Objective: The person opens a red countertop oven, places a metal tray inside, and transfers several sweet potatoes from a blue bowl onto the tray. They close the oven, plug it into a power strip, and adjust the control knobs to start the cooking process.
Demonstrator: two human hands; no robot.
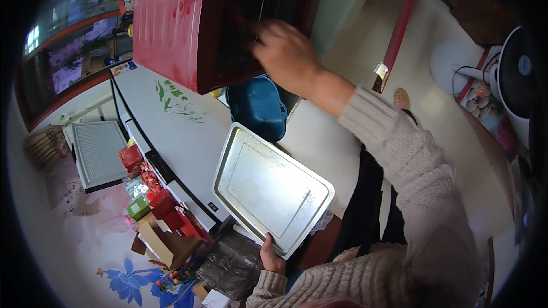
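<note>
My left hand (273, 258) grips the near corner of a shallow rectangular metal baking tray (265, 185), its thumb over the rim. The tray is tilted and its inside looks bare. My right hand (285, 54) reaches into the dark opening of a red box-shaped appliance (168, 23). Its fingers are smeared by motion and partly lost in the dark interior, so what they touch cannot be made out. Below the opening, just beyond the tray, sits a dark blue plastic basin (258, 108).
A white surface with green leaf prints (171, 100) lies under the appliance. Red packets and an opened cardboard box (162, 239) crowd the left, near a dark wrapped bundle (231, 265). A long red bar (397, 28) juts out at upper right. Farther right stands a fan (516, 74).
</note>
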